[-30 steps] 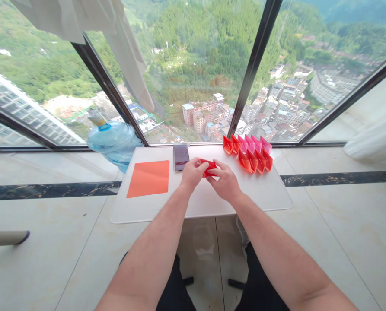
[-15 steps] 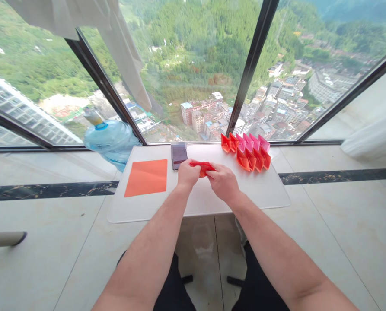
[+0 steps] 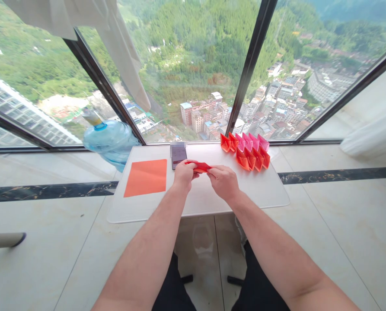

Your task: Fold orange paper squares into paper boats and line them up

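Note:
A small piece of folded red paper (image 3: 202, 166) is held just above the table, stretched between both hands. My left hand (image 3: 185, 173) pinches its left end, with the thumb on top. The right end is gripped by my right hand (image 3: 224, 181), its fingers pressed together. To the left lies a flat sheet of orange paper (image 3: 146, 177). A phone (image 3: 179, 156) rests just behind my left hand. At the back right stand several folded red paper shapes (image 3: 253, 159) in a row, with pink ones (image 3: 251, 141) behind them.
The white table (image 3: 205, 207) stands against the window. A large blue water bottle (image 3: 110, 140) is at its left back corner. A white curtain (image 3: 128, 52) hangs at upper left. My legs are under the table's near edge.
The red paper went from an opened pocket shape to a flatter, longer strip. My left hand shifted left, and both hands now hold opposite ends.

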Demonstrator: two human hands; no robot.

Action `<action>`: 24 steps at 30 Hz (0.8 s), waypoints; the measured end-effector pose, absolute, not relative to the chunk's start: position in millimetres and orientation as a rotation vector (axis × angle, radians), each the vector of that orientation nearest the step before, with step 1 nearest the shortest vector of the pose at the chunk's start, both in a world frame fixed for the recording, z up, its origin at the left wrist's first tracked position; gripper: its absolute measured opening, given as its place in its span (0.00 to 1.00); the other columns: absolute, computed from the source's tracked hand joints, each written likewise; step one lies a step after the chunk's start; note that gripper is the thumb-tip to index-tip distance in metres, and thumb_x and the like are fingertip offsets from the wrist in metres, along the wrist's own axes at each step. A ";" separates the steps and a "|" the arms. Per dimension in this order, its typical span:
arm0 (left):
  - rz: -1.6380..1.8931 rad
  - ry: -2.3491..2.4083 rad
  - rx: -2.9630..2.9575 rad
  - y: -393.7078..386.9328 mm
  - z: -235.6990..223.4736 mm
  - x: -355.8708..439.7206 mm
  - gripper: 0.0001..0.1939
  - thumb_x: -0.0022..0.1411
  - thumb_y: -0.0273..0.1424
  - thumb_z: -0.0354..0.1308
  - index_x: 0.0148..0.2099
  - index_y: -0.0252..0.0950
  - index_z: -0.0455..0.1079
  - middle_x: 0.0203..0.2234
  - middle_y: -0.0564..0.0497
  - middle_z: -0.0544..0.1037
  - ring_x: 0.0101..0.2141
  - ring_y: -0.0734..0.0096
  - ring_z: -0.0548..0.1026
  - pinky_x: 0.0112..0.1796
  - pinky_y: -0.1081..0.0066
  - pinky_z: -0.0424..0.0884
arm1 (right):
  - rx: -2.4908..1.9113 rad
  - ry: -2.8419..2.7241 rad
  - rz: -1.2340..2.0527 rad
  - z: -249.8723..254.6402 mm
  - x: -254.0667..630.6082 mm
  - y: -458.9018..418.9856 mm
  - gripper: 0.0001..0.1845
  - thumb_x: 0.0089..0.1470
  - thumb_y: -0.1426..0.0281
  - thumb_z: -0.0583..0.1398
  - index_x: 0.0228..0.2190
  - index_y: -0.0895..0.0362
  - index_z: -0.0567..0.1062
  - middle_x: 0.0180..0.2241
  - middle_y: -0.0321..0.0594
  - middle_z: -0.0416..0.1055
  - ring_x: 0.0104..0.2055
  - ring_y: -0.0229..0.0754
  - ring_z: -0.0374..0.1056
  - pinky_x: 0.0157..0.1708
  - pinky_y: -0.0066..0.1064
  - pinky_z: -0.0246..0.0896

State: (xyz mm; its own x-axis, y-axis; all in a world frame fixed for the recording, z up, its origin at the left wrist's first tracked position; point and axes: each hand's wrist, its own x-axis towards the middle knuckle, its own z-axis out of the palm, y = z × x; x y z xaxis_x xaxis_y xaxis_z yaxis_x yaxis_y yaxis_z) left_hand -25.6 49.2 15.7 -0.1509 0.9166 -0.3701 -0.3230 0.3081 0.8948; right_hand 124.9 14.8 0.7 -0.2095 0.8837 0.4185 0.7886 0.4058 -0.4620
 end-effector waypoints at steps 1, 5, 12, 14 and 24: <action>1.208 1.195 0.636 48.7 17.2 -27.1 0.09 0.42 0.25 0.58 0.31 0.35 0.70 0.24 0.50 0.77 0.24 0.70 0.75 0.25 0.73 0.66 | -1.422 -1.972 0.241 0.5 124.9 15.0 0.11 0.60 0.72 0.58 0.35 0.52 0.81 0.40 0.41 0.80 0.42 0.46 0.74 0.45 0.36 0.64; 1.174 0.887 0.652 47.0 23.9 -32.9 0.10 0.46 0.28 0.62 0.35 0.35 0.71 0.27 0.50 0.78 0.26 0.72 0.75 0.29 0.71 0.71 | -1.417 -1.699 0.488 3.4 124.8 15.3 0.08 0.57 0.68 0.60 0.32 0.53 0.81 0.32 0.38 0.80 0.34 0.43 0.74 0.38 0.33 0.65; 1.275 1.044 0.674 49.8 20.3 -34.8 0.14 0.48 0.36 0.70 0.31 0.35 0.70 0.23 0.54 0.73 0.24 0.77 0.71 0.26 0.75 0.64 | -1.421 -1.387 0.769 9.6 125.2 17.4 0.10 0.48 0.61 0.65 0.25 0.55 0.78 0.22 0.33 0.73 0.25 0.39 0.67 0.28 0.29 0.61; 1.292 1.121 0.653 50.0 18.5 -33.5 0.13 0.49 0.36 0.70 0.30 0.35 0.70 0.24 0.52 0.75 0.26 0.75 0.73 0.27 0.75 0.66 | -1.429 -1.319 0.839 8.9 126.7 19.6 0.11 0.46 0.60 0.66 0.23 0.55 0.77 0.20 0.32 0.71 0.23 0.37 0.64 0.25 0.28 0.59; 1.395 1.206 0.697 47.2 16.6 -27.9 0.14 0.54 0.39 0.67 0.32 0.35 0.70 0.27 0.52 0.77 0.29 0.72 0.76 0.35 0.68 0.73 | -1.356 -1.165 1.095 0.7 131.7 28.4 0.14 0.42 0.61 0.69 0.27 0.57 0.74 0.22 0.35 0.75 0.26 0.41 0.72 0.28 0.30 0.66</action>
